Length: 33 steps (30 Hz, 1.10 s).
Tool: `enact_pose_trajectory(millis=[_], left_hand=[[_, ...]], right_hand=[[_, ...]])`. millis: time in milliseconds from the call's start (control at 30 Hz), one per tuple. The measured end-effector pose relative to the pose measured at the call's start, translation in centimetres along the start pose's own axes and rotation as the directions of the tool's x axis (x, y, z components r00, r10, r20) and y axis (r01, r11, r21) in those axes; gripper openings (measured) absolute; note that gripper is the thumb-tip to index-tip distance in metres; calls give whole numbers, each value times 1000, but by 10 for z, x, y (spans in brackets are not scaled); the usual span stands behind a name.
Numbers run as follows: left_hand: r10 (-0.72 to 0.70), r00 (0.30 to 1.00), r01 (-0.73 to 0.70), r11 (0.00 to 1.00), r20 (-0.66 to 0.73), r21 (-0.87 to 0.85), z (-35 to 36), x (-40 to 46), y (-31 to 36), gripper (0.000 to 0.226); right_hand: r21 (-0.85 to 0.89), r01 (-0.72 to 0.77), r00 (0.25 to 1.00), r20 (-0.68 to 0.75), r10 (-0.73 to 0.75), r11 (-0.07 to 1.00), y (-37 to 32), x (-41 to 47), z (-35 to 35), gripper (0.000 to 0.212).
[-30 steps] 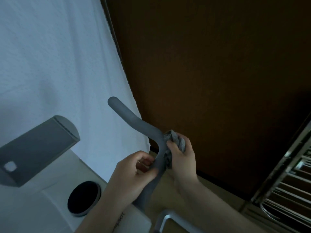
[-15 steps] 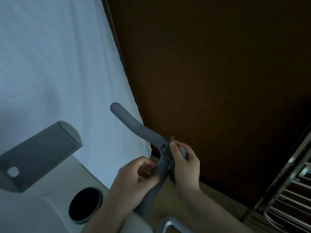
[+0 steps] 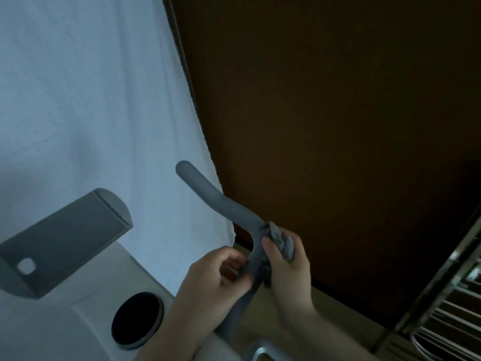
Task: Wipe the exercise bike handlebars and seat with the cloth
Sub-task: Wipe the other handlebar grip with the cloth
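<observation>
A grey padded handlebar (image 3: 216, 196) curves up and to the left from the bike's white body (image 3: 86, 334). My right hand (image 3: 289, 272) grips a crumpled grey cloth (image 3: 281, 241) and presses it against the bar just below its bend. My left hand (image 3: 213, 287) curls round the bar's lower stretch from the left, thumb on the bar. The seat is out of view.
A grey angular bracket (image 3: 62, 243) juts out at the left above the bike body, which has a round black dial (image 3: 136, 319). A white sheet (image 3: 91, 113) hangs behind. A dark brown panel (image 3: 325, 113) fills the right, with a chrome wire rack (image 3: 447, 308) at the lower right.
The right hand with the cloth slid down the bar half a second ago and is back up near the bend now. The left hand kept its grip.
</observation>
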<state>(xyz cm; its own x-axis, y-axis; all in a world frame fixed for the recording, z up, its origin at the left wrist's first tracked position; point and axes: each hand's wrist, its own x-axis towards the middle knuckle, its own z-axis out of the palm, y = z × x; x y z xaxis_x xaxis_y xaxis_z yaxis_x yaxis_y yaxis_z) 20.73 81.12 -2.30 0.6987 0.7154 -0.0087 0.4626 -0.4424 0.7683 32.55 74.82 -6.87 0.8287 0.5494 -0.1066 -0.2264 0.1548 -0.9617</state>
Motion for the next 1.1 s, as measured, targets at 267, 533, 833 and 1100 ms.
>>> enact_pose_trajectory(millis=[267,533,833,1100], left_hand=[[-5,1000,5,1000,-11,-17,-1,-1,3,8],[12,993,-5,998,-115,60,-4,-4,-1,13],[82,977,-54,988,-197,143,-33,-33,-6,11],[160,932,-76,963,-326,257,-18,-46,-23,13]], right_hand=[[-122,72,996,-42,-77,990,2,-13,-1,18],[-631,457,884,240,-402,627,-13,18,-8,26],[-614,627,779,474,-411,479,-25,-3,-12,46],[-564,711,702,539,-466,419,-7,-12,-24,47]])
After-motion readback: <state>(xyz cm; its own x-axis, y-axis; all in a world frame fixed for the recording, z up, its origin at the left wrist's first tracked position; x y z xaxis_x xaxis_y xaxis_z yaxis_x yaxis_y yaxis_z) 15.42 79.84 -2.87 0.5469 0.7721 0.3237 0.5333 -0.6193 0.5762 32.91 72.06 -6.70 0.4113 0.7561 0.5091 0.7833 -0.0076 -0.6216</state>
